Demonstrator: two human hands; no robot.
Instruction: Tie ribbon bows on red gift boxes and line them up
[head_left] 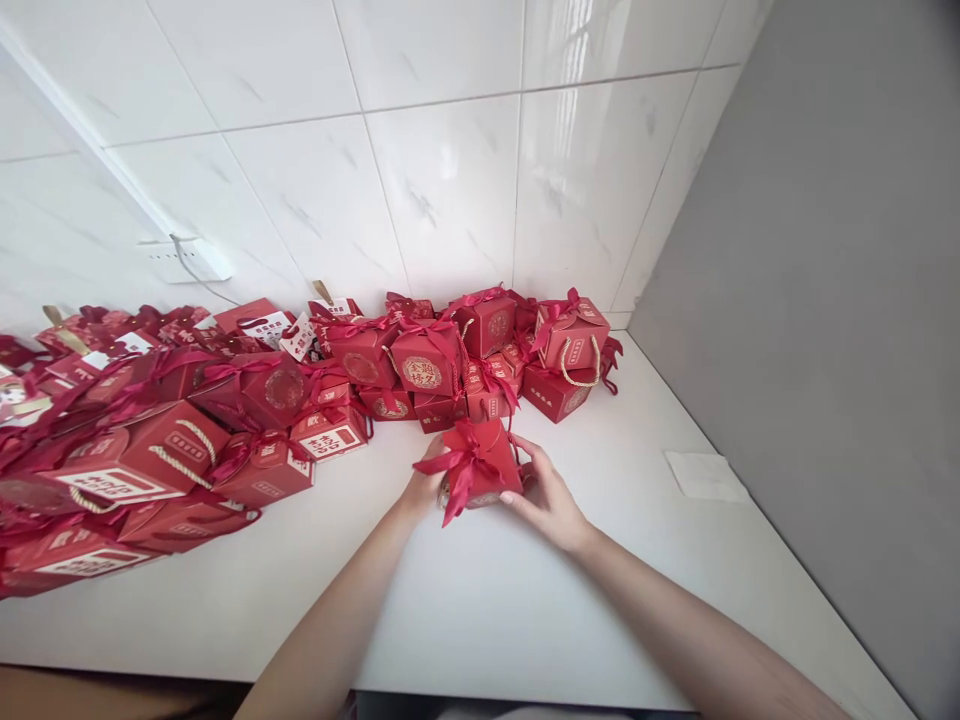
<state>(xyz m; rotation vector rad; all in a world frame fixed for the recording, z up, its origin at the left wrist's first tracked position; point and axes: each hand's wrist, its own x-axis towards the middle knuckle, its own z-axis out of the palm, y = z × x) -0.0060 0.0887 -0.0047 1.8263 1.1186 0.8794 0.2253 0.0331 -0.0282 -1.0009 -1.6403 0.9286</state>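
Between my two hands is a red gift box [491, 448] with a dark pink ribbon bow [469, 465] tied on its top. My left hand [425, 487] grips its left side, the fingers partly hidden behind the ribbon and box. On the other side, my right hand [551, 500] holds the box with the thumb at its lower front corner and fingers along the right side. The box is close to the white table, but I cannot tell whether it touches. Just behind it stand stacked red gift boxes [426, 362] with gold print.
Many more red boxes [262, 392] with ribbons and rope handles are piled along the left. Two stacked boxes [572, 335] stand at the right end. A white paper [705, 476] lies on the table [480, 620] near a grey panel [817, 300]. A socket strip [187, 260] is on the tiled wall.
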